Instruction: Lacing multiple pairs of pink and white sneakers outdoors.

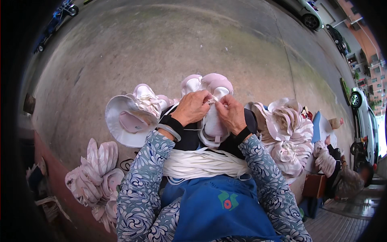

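A pink and white shoe upper (pixel 212 123) lies across my lap, its toe pointing away from me. My left hand (pixel 192 105) is closed, thumb and forefinger pinching a thin white shoelace over the upper's middle. On the other side, my right hand (pixel 232 114) closes on the upper's edge, its fingertips almost meeting the left ones. They partly hide the lacing holes. Just beyond are more pink and white uppers (pixel 192 83). A thick bundle of white shoelaces (pixel 205 164) rests over my blue apron (pixel 201 205).
At left stands a white bowl-shaped hat (pixel 121 135) with a pink piece inside, near stacked uppers (pixel 96 165). More stacked uppers (pixel 288 129) are at right. A person (pixel 350 179) sits farther right beside a brown box (pixel 314 185). Vehicles are parked around the concrete yard.
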`<move>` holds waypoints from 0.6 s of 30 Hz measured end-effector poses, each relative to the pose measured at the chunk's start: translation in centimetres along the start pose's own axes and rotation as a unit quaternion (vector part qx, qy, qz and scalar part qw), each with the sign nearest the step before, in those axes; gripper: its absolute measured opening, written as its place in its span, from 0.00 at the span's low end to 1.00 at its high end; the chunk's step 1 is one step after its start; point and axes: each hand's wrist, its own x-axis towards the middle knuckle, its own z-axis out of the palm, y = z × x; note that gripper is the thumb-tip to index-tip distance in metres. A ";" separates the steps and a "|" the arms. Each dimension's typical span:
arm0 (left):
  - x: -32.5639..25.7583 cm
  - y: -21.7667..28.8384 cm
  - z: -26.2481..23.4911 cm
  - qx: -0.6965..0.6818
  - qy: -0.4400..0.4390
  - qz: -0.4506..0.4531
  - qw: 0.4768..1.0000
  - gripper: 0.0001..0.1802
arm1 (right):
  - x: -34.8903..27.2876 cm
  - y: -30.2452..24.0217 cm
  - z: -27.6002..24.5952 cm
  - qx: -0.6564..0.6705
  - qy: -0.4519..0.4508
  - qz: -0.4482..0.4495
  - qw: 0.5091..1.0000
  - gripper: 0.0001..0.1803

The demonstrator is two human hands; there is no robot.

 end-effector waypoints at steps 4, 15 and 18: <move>0.1 0.0 0.1 -0.010 -0.005 0.003 1.000 0.13 | -0.3 -0.2 0.2 -0.026 0.029 -0.030 0.999 0.10; 1.1 -0.8 -0.1 0.006 -0.032 0.035 0.999 0.13 | -1.9 -1.6 2.4 -0.257 0.012 -0.106 0.960 0.13; 1.2 -0.8 -0.2 0.012 -0.039 0.036 0.999 0.12 | -1.8 -1.5 3.0 -0.266 0.033 -0.089 0.959 0.13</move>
